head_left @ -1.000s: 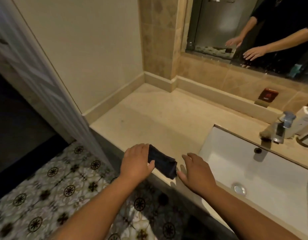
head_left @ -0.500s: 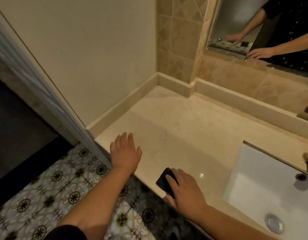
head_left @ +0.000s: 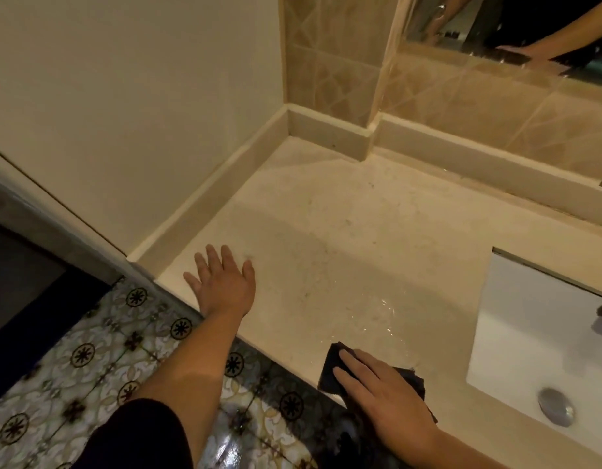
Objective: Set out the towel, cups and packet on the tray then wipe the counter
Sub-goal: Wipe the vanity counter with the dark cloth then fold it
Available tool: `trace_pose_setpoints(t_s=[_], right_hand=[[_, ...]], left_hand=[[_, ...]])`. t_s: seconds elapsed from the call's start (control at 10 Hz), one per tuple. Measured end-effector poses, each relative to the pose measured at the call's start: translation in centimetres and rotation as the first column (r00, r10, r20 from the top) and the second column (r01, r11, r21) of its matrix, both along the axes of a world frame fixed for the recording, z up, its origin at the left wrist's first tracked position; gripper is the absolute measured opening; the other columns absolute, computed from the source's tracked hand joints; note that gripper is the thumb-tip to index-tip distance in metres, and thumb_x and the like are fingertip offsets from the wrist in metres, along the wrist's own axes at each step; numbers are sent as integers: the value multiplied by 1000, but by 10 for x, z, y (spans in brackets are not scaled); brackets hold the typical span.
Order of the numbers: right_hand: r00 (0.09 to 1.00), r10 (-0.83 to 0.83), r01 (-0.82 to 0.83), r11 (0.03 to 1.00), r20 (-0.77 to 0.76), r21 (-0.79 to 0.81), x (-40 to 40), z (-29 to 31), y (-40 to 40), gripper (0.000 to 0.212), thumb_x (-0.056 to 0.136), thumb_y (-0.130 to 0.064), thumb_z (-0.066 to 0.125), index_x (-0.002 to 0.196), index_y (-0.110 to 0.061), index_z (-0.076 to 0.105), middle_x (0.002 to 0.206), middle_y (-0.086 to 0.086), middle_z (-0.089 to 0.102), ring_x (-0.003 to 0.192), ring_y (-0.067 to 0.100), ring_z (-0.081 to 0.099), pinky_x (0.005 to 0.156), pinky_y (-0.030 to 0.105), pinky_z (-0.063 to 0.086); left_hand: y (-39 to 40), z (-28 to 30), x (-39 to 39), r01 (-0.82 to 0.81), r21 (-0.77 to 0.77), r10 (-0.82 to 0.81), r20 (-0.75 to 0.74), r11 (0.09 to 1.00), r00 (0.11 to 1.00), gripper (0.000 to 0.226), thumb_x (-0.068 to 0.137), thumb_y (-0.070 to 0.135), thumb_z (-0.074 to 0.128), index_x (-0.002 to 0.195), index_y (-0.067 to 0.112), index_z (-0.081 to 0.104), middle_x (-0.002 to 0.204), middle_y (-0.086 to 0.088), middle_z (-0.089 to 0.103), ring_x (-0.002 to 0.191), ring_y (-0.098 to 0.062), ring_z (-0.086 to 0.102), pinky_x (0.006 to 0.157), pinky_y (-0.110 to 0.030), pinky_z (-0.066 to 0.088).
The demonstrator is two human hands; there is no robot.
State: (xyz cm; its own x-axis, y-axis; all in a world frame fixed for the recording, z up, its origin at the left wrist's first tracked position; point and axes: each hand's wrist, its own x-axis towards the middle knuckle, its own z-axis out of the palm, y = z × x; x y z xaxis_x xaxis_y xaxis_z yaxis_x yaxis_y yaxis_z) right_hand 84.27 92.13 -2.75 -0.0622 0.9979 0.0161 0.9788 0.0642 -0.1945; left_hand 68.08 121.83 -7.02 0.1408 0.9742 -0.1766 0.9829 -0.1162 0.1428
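A dark folded cloth lies on the beige stone counter at its front edge. My right hand lies flat on top of the cloth, pressing it down, fingers stretched toward the left. My left hand rests palm down on the counter's front left corner with its fingers spread and nothing in it. A wet, shiny patch shows on the stone just beyond the cloth. No tray, cups or packet are in view.
A white sink basin with a metal drain is set into the counter at the right. A raised stone rim and tiled wall bound the counter at back and left. A mirror hangs above. Patterned floor tiles lie below.
My left hand let go of the cloth and moved left to the counter's corner. My right hand took over the cloth and slid it right along the front edge. The view shifted left.
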Motion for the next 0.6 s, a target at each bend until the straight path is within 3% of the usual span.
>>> trace_pose_setpoints(t_s=[0.1, 0.2, 0.3, 0.4, 0.5, 0.6], right_hand=[[878, -171, 181, 983, -447, -21, 3, 17, 1, 43, 85, -10, 71, 124, -26, 64, 131, -10, 63, 118, 8, 61, 98, 23, 48], [312, -523, 398, 830, -793, -391, 18, 35, 15, 33, 99, -15, 52, 106, -42, 68, 111, -19, 71, 103, 2, 65, 87, 20, 45], [-253, -523, 361, 729, -814, -581, 62, 58, 48, 20, 92, -28, 56, 102, -25, 73, 100, 6, 76, 87, 21, 71, 73, 34, 53], [-171, -460, 506, 718, -871, -478, 126, 79, 105, 21, 96, -31, 51, 99, -30, 72, 93, 4, 76, 79, 19, 71, 65, 34, 54], [195, -509, 679, 687, -838, -260, 189, 82, 187, 23, 92, -37, 44, 94, -37, 67, 100, 3, 71, 87, 22, 65, 76, 37, 48], [549, -555, 673, 737, -626, -64, 232, 57, 266, 34, 94, -35, 37, 117, -23, 59, 111, 10, 65, 97, 31, 59, 78, 36, 42]], left_hand=[[-1, -1, -1, 10, 10, -10, 2, 1000, 1000, 70, 96, 57, 7, 155, 20, 6, 164, -5, -1, 149, -29, -5, 116, -56, -4], [-1, 1, -1, 4, 14, -4, -1, 1000, 1000, 69, 96, 56, 8, 155, 20, 8, 164, -5, 1, 149, -28, -3, 116, -56, -2], [-1, 2, 1, 0, 11, 0, -15, 1000, 1000, 69, 96, 56, 8, 155, 20, 8, 164, -5, 1, 149, -28, -3, 116, -56, -2], [-3, 3, 1, -1, 30, 1, -17, 1000, 1000, 68, 96, 55, 10, 155, 20, 10, 164, -6, 3, 149, -29, -2, 116, -56, -1], [-3, 5, 3, -6, 34, 7, -28, 999, 1000, 67, 97, 53, 16, 155, 19, 15, 164, -6, 8, 149, -29, 2, 116, -56, 1], [-5, 10, 7, -23, 77, 24, -10, 997, 1000, 63, 98, 47, 29, 152, 16, 27, 162, -10, 19, 148, -32, 11, 116, -58, 8]])
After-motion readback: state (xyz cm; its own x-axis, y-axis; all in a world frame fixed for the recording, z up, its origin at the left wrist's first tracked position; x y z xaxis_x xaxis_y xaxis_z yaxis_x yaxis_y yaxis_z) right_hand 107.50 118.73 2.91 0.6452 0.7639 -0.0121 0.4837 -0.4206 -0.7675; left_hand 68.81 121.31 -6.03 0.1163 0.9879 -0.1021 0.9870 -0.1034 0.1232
